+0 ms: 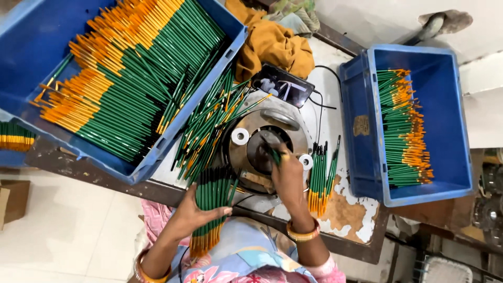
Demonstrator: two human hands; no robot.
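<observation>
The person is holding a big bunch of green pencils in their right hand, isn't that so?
Not quite. The head view shows the big bunch of green pencils in the left hand. The right hand is at the round metal machine with just one pencil.

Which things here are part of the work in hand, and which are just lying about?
In use:
- left hand holding a bundle of green pencils
- right hand pressing one pencil into the round metal machine
- small pile beside it
- two blue crates of pencils

Lying about:
- mustard cloth
- phone
- cardboard box
</observation>
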